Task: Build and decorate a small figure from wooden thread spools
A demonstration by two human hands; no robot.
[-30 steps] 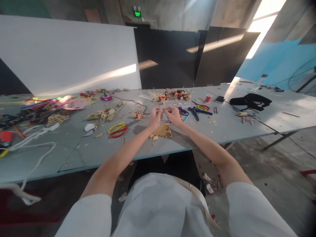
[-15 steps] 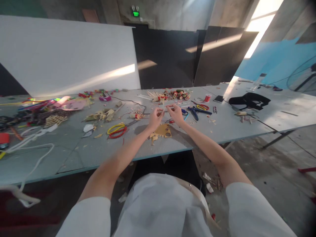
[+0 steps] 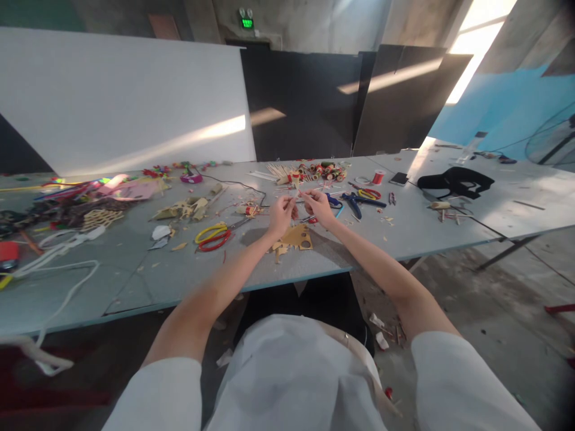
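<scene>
Over the middle of the table, my left hand (image 3: 283, 214) and my right hand (image 3: 316, 205) meet almost fingertip to fingertip. Both have their fingers pinched together around something small and thin, too small to name. Just below them lies a piece of brown cardboard (image 3: 297, 235) with round holes and a ragged edge. Beside my left hand is a pair of scissors (image 3: 212, 235) with red and yellow handles. A blue glue gun (image 3: 333, 201) rests partly hidden behind my right hand, and dark blue pliers (image 3: 354, 205) lie to its right.
Behind my hands sits a heap of small red-and-tan rolls (image 3: 323, 172) beside thin sticks. More scissors (image 3: 370, 193), a red thread spool (image 3: 378, 177), a phone (image 3: 399, 179) and a black strap (image 3: 456, 181) lie to the right. Craft scraps (image 3: 191, 208) and a tangled pile (image 3: 99, 197) cover the left.
The fingers of both hands have shifted slightly; my left hand's fingers are curled more, and my right fingertips sit a little further left. Things on the table stay where they were.
</scene>
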